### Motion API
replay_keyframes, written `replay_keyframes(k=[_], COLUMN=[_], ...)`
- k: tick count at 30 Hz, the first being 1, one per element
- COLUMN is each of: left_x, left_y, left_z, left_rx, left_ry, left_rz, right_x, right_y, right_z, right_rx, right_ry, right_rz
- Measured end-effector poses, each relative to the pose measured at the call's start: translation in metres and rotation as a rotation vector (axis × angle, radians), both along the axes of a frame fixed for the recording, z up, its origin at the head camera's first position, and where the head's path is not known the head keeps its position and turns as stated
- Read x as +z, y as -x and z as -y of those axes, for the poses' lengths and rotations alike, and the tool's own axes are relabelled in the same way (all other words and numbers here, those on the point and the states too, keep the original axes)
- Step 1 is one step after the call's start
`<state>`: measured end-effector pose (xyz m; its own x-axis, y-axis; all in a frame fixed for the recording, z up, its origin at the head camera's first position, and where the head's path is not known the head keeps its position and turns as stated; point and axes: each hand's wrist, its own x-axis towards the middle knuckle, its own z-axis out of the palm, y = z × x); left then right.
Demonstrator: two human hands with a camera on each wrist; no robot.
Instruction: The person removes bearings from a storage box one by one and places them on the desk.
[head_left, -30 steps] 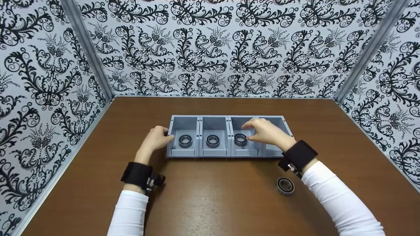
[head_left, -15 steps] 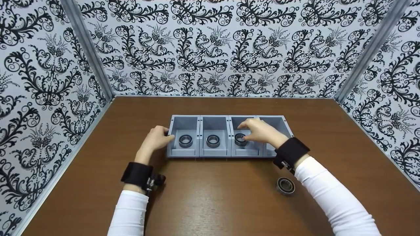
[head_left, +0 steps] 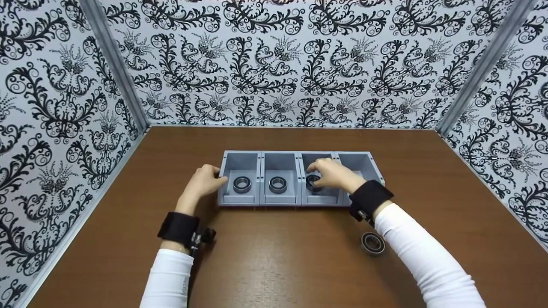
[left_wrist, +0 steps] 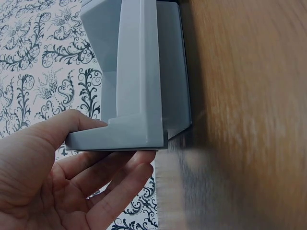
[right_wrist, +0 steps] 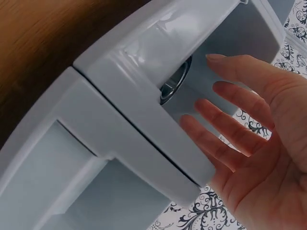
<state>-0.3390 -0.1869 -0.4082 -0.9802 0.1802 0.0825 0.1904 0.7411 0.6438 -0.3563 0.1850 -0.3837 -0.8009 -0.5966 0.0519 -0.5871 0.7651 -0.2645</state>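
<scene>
A grey bin (head_left: pixel 280 199) divided into a row of compartments stands on the table. My left hand (head_left: pixel 200 184) grips its left end wall, thumb (left_wrist: pixel 81 122) over the inner side and fingers on the outer side. Ball bearings lie flat in the first compartment (head_left: pixel 242 191), the second (head_left: pixel 278 191) and the third. My right hand (head_left: pixel 336 174) reaches down into the third compartment, thumb and fingers spread beside that bearing (head_left: pixel 309 186) and partly covering it. In the right wrist view a gap shows between the fingertips and the bearing (right_wrist: pixel 178 85).
Another ball bearing (head_left: pixel 366 246) lies on the brown table (head_left: pixel 274 256), in front of the bin and left of my right sleeve (head_left: pixel 428 256). The fourth compartment (head_left: pixel 357 161) is partly hidden by my right hand and wrist. Patterned walls (head_left: pixel 274 64) enclose the table.
My right hand has moved left and lower into the third compartment, closer over its bearing. The left hand keeps its grip on the bin, and the bearings have not moved.
</scene>
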Motion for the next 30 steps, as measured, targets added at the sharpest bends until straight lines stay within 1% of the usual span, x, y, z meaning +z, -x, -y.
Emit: replay_keyframes(k=[9, 18, 25, 30], left_x=[-0.001, -0.002, -0.002, -0.002], left_y=[0.000, 0.000, 0.000, 0.000], left_z=[0.000, 0.000, 0.001, 0.002], left_rx=[-0.005, -0.007, -0.008, -0.006], left_ry=[-0.002, -0.008, -0.010, -0.008], left_rz=[-0.012, -0.008, -0.026, -0.020], right_x=[-0.008, -0.017, -0.017, -0.016], right_y=[0.005, 0.010, 0.010, 0.010], right_z=[0.001, 0.003, 0.006, 0.009], right_rx=[-0.021, -0.015, -0.049, -0.069], right_ry=[-0.018, -0.039, -0.051, -0.060], right_rz=[0.021, -0.014, 0.011, 0.027])
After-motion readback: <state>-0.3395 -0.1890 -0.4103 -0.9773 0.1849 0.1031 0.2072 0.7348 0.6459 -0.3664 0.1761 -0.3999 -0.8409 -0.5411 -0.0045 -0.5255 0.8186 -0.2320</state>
